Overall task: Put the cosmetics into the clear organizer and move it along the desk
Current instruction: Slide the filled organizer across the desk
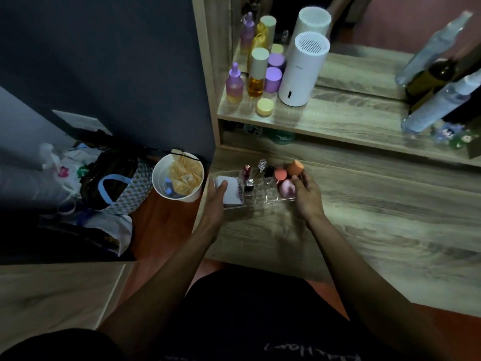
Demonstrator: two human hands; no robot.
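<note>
On desk, clear organizer (263,195) holds colourful cosmetics (285,178).

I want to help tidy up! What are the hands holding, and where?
Both hold the clear organizer by its ends: left hand on the white-box end, right hand on the sponge end.

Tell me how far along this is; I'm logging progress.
Loaded: sponges, small bottles and a white box sit in the organizer. In hand: left hand and right hand grip its ends. Left: sliding it along the desk.
</note>
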